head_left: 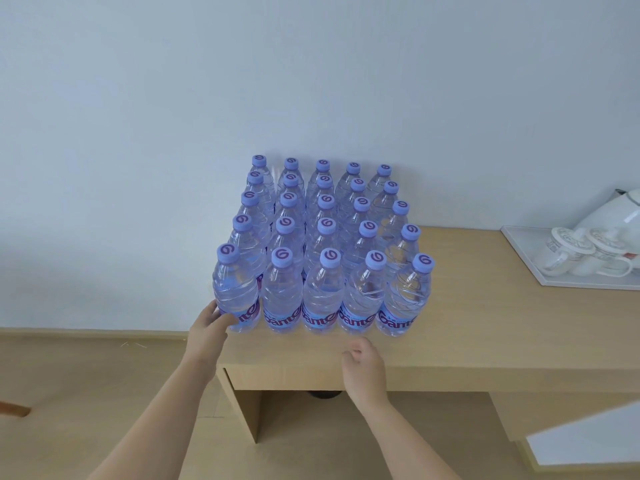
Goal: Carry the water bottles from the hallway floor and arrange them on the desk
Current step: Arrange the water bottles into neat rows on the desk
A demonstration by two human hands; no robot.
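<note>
Your left hand [211, 323] curls around the front-left bottle [236, 296] of the upright, purple-capped water bottles [325, 244] labelled "Ganten", standing in rows on the desk [485, 327], while your right hand [363, 367] hovers loosely curled, holding nothing, left of a tray [519, 251] of white cups [581, 254].

Plain pale wall [311, 81], even soft light. Light wood desk [485, 341] against it, drawer [284, 379] under the top. Tan floor [86, 393]. White tray [526, 258] at right with cups [581, 254] and kettle [620, 213].
</note>
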